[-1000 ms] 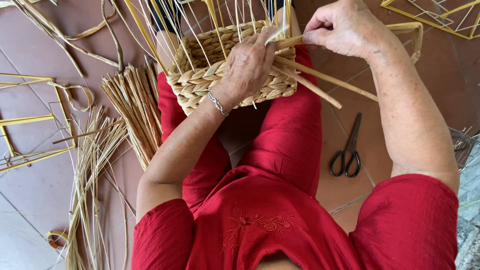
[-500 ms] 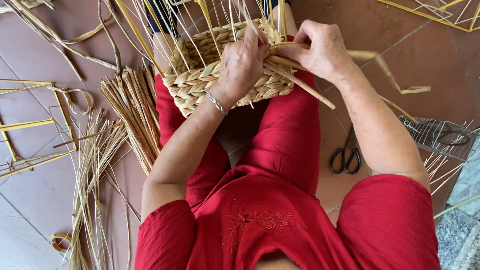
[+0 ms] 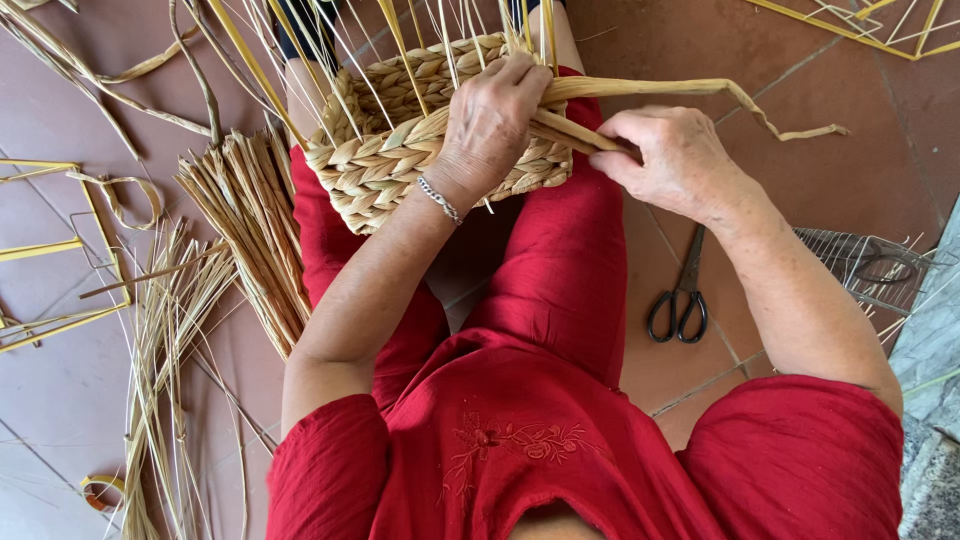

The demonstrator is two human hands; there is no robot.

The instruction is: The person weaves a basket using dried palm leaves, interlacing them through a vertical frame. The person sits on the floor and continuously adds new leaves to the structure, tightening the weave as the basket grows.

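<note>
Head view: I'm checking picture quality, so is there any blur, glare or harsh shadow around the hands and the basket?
Head view: even daylight, no glare; basket, left hand and right hand are sharp; only soft shadow under the basket.

A half-woven straw basket (image 3: pixel 400 150) lies on the lap, flat strand (image 3: pixel 680 90) trailing right.

Weaving workshop: straw bundles (image 3: pixel 250 230), tiled floor (image 3: pixel 850 180)

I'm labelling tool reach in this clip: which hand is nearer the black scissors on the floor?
Right. The right hand grips straw strands directly above the scissors in the picture. The left hand rests on the woven basket in the lap, farther off to the left.
</note>
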